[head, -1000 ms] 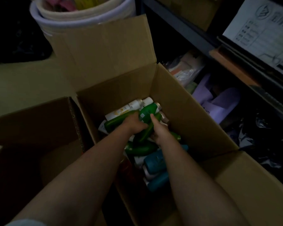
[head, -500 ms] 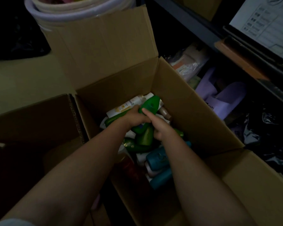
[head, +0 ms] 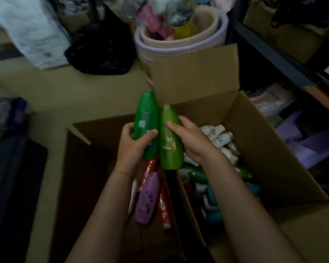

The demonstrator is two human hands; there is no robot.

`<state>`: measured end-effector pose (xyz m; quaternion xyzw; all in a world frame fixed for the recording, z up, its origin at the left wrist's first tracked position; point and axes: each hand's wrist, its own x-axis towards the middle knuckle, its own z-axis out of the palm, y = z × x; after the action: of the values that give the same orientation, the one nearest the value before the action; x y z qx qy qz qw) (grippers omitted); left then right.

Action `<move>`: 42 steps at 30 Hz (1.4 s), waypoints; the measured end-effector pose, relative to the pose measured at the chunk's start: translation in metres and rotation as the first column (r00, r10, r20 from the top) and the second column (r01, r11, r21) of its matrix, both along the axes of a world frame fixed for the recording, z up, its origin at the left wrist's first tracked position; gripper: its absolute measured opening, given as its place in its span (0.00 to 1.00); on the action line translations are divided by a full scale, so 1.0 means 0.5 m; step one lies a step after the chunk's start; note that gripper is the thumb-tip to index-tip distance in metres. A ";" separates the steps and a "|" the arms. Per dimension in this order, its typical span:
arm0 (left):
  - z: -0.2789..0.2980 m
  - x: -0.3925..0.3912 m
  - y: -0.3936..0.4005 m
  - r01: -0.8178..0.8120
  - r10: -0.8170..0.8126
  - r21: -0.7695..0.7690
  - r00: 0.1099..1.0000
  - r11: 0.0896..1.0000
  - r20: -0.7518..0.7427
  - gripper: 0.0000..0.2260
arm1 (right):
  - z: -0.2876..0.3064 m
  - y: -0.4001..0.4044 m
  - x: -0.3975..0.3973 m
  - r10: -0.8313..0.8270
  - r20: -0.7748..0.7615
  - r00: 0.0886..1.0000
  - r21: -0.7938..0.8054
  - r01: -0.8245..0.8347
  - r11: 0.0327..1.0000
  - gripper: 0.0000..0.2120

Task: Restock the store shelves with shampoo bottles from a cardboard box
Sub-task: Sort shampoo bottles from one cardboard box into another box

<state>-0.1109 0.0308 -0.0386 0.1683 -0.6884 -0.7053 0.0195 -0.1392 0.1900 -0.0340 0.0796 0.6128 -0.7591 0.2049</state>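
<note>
Two green shampoo bottles stand side by side in the air, caps pointing away from the person, above the gap between two open cardboard boxes. The darker green bottle is in the left hand, whose fingers curl round its lower half with the thumb on the far side. The lighter green bottle touches it on the right and is held by the right hand, with the fingers wrapped behind and the thumb laid across its front. Both bottles are lifted clear of the boxes.

Under the right forearm sits the right box, its flaps folded outward; inside lie white bottles at the far end, dark green bottles in the middle and teal bottles nearer the person, all on their sides. Under the left forearm the left box holds a purple bottle lying next to red tubes.

Both boxes rest on a pale floor. Beyond them stands a round tub stuffed with mixed goods, with a black plastic bag and a white sack to its left. On the right runs a dark metal shelf frame, with purple packets low down beside the right box
</note>
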 end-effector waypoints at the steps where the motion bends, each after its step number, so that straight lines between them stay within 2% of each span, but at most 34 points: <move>1: -0.017 0.019 -0.030 -0.053 0.053 -0.010 0.997 0.999 0.047 0.18 | -0.005 -0.026 0.005 0.052 -0.015 0.999 0.119 -0.050 0.992 0.19; 4: -0.091 0.077 -0.092 -0.075 0.092 -0.078 0.964 0.994 0.250 0.17 | -0.008 -0.079 0.032 0.236 -0.009 0.972 0.386 -0.214 0.897 0.22; 6: -0.134 0.106 -0.107 -0.079 0.119 -0.120 0.920 0.990 0.373 0.16 | -0.013 -0.087 0.042 0.247 -0.021 0.969 0.417 -0.216 0.883 0.20; 8: -0.158 0.117 -0.113 -0.112 0.171 -0.161 0.889 0.981 0.425 0.18 | -0.010 -0.075 0.047 0.173 -0.031 0.984 0.370 -0.150 0.917 0.14; 10: -0.149 0.108 -0.105 -0.126 0.194 -0.202 0.910 0.971 0.367 0.16 | -0.007 -0.046 0.049 0.055 -0.027 0.998 0.333 -0.043 0.942 0.08; 12: -0.115 0.087 -0.070 -0.074 0.137 -0.246 0.958 0.966 0.252 0.12 | -0.012 0.001 0.047 -0.072 -0.028 0.997 0.309 0.077 0.948 0.07; 15: -0.049 0.049 0.031 0.018 -0.022 -0.364 1.000 0.931 -0.005 0.09 | -0.041 0.085 0.044 -0.214 0.002 0.977 0.366 0.199 0.909 0.07; 17: -0.019 0.020 0.118 0.124 -0.189 -0.435 0.976 0.892 -0.110 0.08 | -0.082 0.142 0.039 -0.279 0.057 0.959 0.465 0.222 0.857 0.08; 19: -0.012 -0.009 0.201 0.293 -0.372 -0.495 0.926 0.818 -0.068 0.07 | -0.130 0.193 0.033 -0.286 0.101 0.953 0.612 0.167 0.773 0.13; 22: -0.053 -0.040 0.291 0.526 -0.568 -0.576 0.814 0.626 0.125 0.07 | -0.190 0.261 0.039 -0.213 0.155 0.965 0.769 0.017 0.639 0.15; 26: -0.133 -0.039 0.279 0.694 -0.583 -0.656 0.676 0.296 0.451 0.09 | -0.279 0.310 0.046 -0.145 0.340 0.929 0.858 -0.244 0.451 0.29; 27: -0.142 -0.038 0.270 0.709 -0.580 -0.665 0.652 0.236 0.489 0.09 | -0.300 0.314 0.043 -0.109 0.370 0.923 0.868 -0.302 0.394 0.32; 28: -0.147 -0.039 0.265 0.704 -0.581 -0.677 0.650 0.216 0.490 0.09 | -0.312 0.316 0.041 -0.066 0.395 0.916 0.875 -0.353 0.332 0.34; 30: -0.149 -0.045 0.264 0.683 -0.586 -0.687 0.670 0.246 0.456 0.08 | -0.333 0.322 0.035 -0.020 0.414 0.910 0.881 -0.395 0.261 0.35; 32: -0.149 -0.053 0.270 0.681 -0.585 -0.677 0.679 0.278 0.444 0.07 | -0.343 0.327 0.033 0.006 0.438 0.899 0.865 -0.424 0.269 0.39; 34: -0.154 -0.058 0.277 0.688 -0.591 -0.664 0.676 0.293 0.440 0.06 | -0.342 0.329 0.031 0.030 0.437 0.899 0.816 -0.410 0.408 0.38; 36: -0.162 -0.062 0.281 0.692 -0.597 -0.658 0.672 0.298 0.437 0.08 | -0.322 0.322 0.024 0.012 0.294 0.956 0.805 -0.255 0.536 0.32; 38: -0.171 -0.063 0.279 0.681 -0.606 -0.669 0.676 0.296 0.420 0.15 | -0.279 0.315 0.009 -0.042 0.101 0.994 0.813 -0.058 0.579 0.28; 40: -0.174 -0.063 0.273 0.639 -0.621 -0.704 0.697 0.311 0.358 0.26 | -0.223 0.310 -0.004 -0.108 -0.069 0.992 0.761 0.122 0.638 0.19; 42: -0.171 -0.062 0.272 0.612 -0.631 -0.734 0.701 0.293 0.332 0.33 | -0.179 0.305 -0.005 -0.215 -0.081 0.973 0.623 0.218 0.751 0.08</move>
<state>-0.1417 0.1667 -0.1243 -0.1469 -0.9369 -0.2655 -0.1737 -0.1415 0.3427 -0.1237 0.2123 0.8175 -0.5299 0.0762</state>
